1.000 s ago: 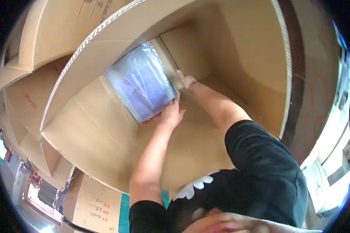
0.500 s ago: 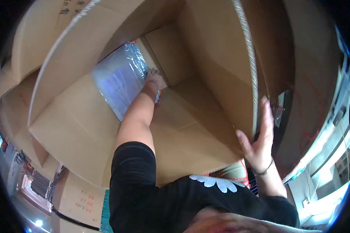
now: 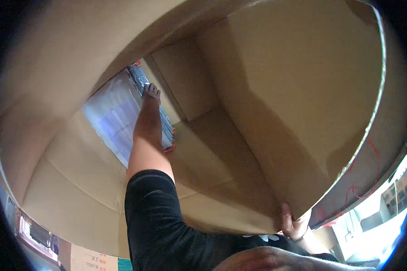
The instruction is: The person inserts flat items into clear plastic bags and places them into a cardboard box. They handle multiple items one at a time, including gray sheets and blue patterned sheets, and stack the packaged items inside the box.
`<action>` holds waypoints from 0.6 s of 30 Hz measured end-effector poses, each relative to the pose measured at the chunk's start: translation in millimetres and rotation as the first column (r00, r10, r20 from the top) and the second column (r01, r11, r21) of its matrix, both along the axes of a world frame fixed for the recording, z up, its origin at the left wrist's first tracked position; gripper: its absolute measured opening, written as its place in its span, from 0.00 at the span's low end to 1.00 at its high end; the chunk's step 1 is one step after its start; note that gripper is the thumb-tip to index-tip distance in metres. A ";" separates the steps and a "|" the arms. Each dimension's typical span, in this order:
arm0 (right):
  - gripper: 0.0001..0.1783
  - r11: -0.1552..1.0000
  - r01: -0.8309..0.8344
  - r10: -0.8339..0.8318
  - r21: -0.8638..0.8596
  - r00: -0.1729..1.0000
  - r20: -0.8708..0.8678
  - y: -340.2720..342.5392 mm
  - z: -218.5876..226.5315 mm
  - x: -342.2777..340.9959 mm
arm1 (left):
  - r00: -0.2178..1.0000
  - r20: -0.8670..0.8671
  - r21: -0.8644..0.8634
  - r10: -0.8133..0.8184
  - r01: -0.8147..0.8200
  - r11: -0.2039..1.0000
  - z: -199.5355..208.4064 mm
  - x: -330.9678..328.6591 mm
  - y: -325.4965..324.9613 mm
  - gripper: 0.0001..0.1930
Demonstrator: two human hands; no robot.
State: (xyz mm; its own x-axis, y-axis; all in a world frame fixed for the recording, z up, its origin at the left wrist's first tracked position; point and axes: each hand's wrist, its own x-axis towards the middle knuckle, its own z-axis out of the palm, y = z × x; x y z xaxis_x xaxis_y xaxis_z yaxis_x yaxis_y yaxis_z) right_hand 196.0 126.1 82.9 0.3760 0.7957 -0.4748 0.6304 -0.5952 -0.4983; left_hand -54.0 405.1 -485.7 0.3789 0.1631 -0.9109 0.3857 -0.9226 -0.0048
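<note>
A large open cardboard box (image 3: 276,86) surrounds my reaching left arm. Deep inside lies a flat stack of clear plastic packs (image 3: 117,110), bluish-white with a shiny crinkled edge and bits of orange-red at its ends. My left hand (image 3: 152,92) is at that crinkled edge, its fingers bent over the plastic; the fingertips are partly hidden. At the lower right, my right hand (image 3: 296,225) grips the box's near rim, with the thumb on the inner side and the other fingers out of sight behind the cardboard.
Tall box walls rise on both sides, with a bare cut edge (image 3: 380,86) curving along the right. Another carton with red marks (image 3: 92,261) stands at the lower left. Bright shelving or window fittings (image 3: 395,194) show at the far right.
I have leaned deeper into the box, so its walls fill more of the view. My left hand has shifted along the packs' crinkled edge. My right hand, spread before, has closed on the rim.
</note>
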 end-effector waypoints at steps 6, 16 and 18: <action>0.12 0.996 0.080 -0.081 -0.025 0.996 -0.026 3.0 3.2 0.1 | 0.982 -0.177 0.012 -0.072 0.076 0.997 -15.4 2.3 0.8 0.32; 0.12 0.961 0.214 -0.229 -0.176 0.971 -0.070 -6.0 13.1 -7.2 | 0.872 -0.466 0.066 -0.149 0.203 0.977 -7.5 41.7 2.6 0.36; 0.11 0.975 0.166 -0.183 -0.150 0.977 -0.106 -8.3 7.9 -2.3 | 0.985 -0.137 0.150 -0.108 0.128 0.980 -28.9 -6.2 3.1 0.33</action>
